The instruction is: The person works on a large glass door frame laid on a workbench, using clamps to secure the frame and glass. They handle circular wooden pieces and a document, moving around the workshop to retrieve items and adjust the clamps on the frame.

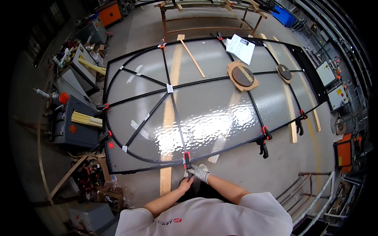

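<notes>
Clamps [266, 133] set around glass panel [208, 98] edge; front clamp [187, 158] apparently unfinished: left hand [185, 183], gloved right hand [199, 172] at its handle, grip closure can't tell.

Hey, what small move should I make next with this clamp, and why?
Perhaps check the clamp for tightness with your left hand, steadying it with your right hand: both are at it, it sits on the panel's near edge, and its tightness isn't visible.
</notes>
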The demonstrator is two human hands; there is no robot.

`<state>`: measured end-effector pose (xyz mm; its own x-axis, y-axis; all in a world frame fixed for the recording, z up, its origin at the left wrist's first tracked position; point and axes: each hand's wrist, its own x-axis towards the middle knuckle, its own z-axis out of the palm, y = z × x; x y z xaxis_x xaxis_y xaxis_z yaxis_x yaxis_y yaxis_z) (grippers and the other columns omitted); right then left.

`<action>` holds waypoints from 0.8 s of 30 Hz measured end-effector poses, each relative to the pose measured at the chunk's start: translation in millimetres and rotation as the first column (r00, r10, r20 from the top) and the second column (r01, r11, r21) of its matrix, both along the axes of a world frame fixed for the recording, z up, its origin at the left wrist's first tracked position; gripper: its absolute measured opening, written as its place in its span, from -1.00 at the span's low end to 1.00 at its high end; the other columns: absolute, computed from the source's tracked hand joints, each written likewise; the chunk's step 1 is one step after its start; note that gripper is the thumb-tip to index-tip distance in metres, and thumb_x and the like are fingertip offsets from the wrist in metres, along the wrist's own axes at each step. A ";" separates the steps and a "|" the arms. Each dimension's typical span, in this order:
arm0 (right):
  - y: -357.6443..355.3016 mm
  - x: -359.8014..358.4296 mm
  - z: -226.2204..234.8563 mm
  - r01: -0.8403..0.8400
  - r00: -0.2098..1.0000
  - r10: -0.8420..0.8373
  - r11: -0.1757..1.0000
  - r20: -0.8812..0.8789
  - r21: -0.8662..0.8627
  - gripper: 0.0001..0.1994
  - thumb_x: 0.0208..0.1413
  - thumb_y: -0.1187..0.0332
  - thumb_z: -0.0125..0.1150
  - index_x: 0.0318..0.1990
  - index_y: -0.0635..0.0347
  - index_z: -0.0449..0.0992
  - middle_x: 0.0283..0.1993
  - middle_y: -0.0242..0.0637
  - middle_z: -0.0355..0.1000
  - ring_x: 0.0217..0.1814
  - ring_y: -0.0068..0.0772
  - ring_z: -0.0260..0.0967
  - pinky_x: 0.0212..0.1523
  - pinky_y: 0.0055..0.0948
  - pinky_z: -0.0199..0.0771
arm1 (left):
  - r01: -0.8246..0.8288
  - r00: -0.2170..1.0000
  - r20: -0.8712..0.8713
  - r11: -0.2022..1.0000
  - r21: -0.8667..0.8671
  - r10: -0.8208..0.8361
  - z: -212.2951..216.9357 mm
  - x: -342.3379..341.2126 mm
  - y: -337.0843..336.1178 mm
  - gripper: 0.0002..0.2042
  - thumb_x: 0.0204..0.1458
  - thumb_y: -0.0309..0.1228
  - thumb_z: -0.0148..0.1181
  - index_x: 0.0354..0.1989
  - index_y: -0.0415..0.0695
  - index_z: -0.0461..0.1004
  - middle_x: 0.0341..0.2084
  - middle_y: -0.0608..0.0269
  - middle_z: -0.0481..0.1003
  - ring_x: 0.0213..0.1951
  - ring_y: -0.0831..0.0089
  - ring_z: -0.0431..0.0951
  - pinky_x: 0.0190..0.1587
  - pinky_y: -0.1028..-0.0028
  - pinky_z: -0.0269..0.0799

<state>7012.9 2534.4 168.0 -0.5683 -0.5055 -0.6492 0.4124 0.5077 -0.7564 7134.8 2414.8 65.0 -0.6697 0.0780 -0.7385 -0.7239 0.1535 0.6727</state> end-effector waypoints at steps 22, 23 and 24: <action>11.2 20.4 -163.8 -0.013 0.973 0.041 0.992 -0.225 0.123 -0.74 0.00 0.24 0.18 -0.31 0.28 0.51 -0.46 -0.34 0.44 -0.47 -0.46 0.27 -0.40 -0.39 0.32 | -0.099 0.993 -0.090 0.925 -0.367 0.071 51.2 -9.1 23.0 -0.53 0.07 -0.01 -0.16 -0.31 -0.27 0.37 -0.41 -0.17 0.46 -0.26 -0.08 0.45 -0.21 0.14 0.34; 9.5 18.4 -160.7 -0.040 0.970 0.084 0.981 -0.229 0.192 -0.75 0.00 0.23 0.18 -0.32 0.28 0.51 -0.46 -0.31 0.45 -0.48 -0.45 0.28 -0.41 -0.39 0.32 | -0.089 0.995 -0.071 0.929 -0.358 0.068 51.7 -11.2 23.2 -0.53 0.07 -0.01 -0.16 -0.29 -0.27 0.36 -0.40 -0.18 0.46 -0.26 -0.08 0.45 -0.20 0.14 0.34; 8.3 17.9 -156.9 -0.062 0.965 0.124 0.964 -0.231 0.259 -0.75 0.01 0.23 0.17 -0.32 0.28 0.51 -0.46 -0.29 0.46 -0.48 -0.44 0.29 -0.42 -0.38 0.32 | -0.085 0.996 -0.061 0.927 -0.366 0.067 49.8 -11.0 24.5 -0.53 0.07 -0.02 -0.16 -0.29 -0.27 0.37 -0.40 -0.19 0.45 -0.25 -0.08 0.45 -0.20 0.14 0.34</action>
<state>7030.8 2542.7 11.1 -0.6828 -0.4046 -0.6084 0.1734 0.7191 -0.6729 7123.8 2439.3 114.8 -0.6971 -0.2461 -0.6734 -0.7125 0.3426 0.6124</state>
